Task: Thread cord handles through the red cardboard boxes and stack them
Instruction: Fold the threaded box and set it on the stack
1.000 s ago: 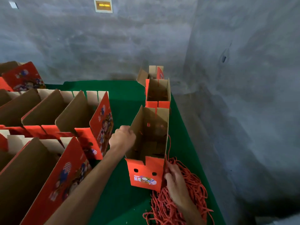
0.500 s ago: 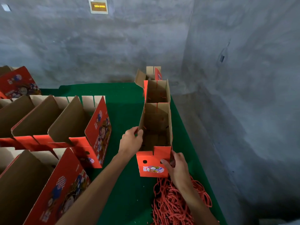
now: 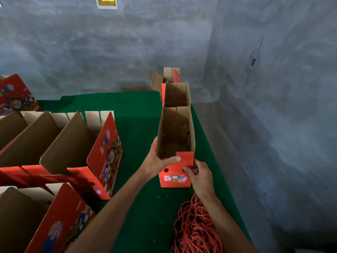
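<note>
Cord [image 3: 196,229] is being cut off by the lower frame edge; only the upper part of the red tangle is being seen, lying on the green mat [image 3: 138,114] beneath the right forearm. Boxes at left [image 3: 76,148] are being cropped by the left and bottom edges, so their count cannot be told. A further printed box [image 3: 14,95] is being clipped at the far left. The yellow sign [image 3: 106,1] on the wall is being cut by the top edge and its text cannot be read.

The near box [image 3: 176,143] is being held upright and open-topped near the mat's right edge. Its brown interior is being seen with short red cord ends at slots in the walls; the floor is dim and nothing else can be made out inside. Behind it, touching, a second box [image 3: 176,95] is being seen open, and a third [image 3: 168,75] is partly hidden behind that.

The left hand [image 3: 156,161] is being wrapped round the near-left top corner, thumb over the rim. The right hand [image 3: 200,176] is being pinched on the near-right edge beside the punched holes in the red end panel.

Open mat is being left between the row and the left boxes. The concrete ledge [image 3: 228,143] is running close along the right edge.
</note>
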The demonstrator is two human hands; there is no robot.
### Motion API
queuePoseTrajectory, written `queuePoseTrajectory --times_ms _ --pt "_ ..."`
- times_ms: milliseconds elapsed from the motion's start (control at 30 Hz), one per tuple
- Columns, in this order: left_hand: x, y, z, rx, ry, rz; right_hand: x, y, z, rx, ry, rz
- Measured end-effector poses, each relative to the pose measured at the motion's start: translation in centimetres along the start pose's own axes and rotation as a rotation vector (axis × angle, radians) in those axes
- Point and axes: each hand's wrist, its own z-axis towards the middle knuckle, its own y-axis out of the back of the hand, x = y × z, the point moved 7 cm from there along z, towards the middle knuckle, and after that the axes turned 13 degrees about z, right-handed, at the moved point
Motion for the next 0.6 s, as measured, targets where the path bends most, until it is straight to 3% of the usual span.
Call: queuePoseTrajectory --times_ms 233,467,600 --pt "1.9 0.9 2.1 -0.199 0.067 0.089 -0.4 -0.3 2.3 0.038 0.019 0.002" --pt "2.8 0.7 1.4 -0.209 0.106 0.139 -2.6 -0.2 1.7 0.047 -0.084 -0.005" --pt "2.8 2.6 -1.1 -0.255 0.145 0.413 -7.6 0.0 -1.0 0.178 -0.279 -0.341"
